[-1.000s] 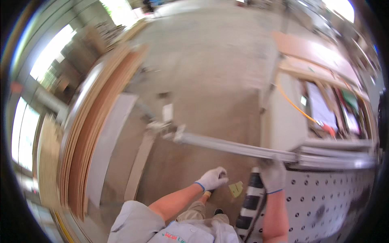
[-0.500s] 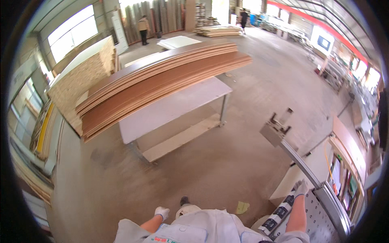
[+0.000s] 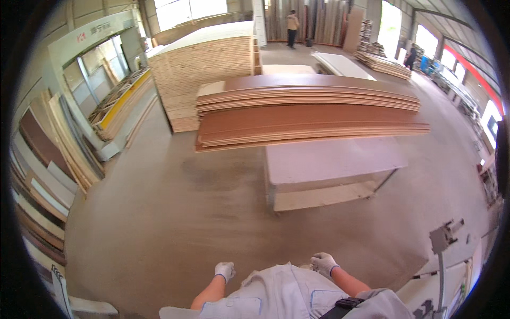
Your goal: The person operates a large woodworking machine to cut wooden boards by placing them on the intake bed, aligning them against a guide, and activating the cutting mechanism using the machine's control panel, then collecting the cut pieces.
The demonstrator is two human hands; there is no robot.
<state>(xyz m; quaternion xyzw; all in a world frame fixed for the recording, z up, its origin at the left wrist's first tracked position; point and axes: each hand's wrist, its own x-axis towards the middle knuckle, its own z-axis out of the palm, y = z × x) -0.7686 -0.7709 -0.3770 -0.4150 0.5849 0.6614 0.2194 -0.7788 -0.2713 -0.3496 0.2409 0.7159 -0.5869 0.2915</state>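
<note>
My left hand (image 3: 225, 271), in a white glove, hangs in front of my body at the lower middle. Its fingers are curled in, with nothing seen in them. My right hand (image 3: 323, 263), gloved the same way, is a little to the right, loosely closed and apparently holding nothing. Both hang over the concrete floor, touching no object. Ahead, a pale worktable (image 3: 334, 162) stands on metal legs. Behind its bare top lie two stacks of long brown boards, the nearer stack (image 3: 308, 123) overhanging to the left and the farther stack (image 3: 319, 95) beyond.
A tall block of stacked panels (image 3: 204, 80) stands left of the boards. Planks (image 3: 74, 149) lean along the left wall. At lower right is a machine with a metal arm (image 3: 442, 244). Far back, one person (image 3: 292, 26) stands near upright panels; another (image 3: 410, 56) is farther right.
The view has swung left, so the table and boards appear farther right. My right hand has left the machine's side and come back before my body; my left hand stays low.
</note>
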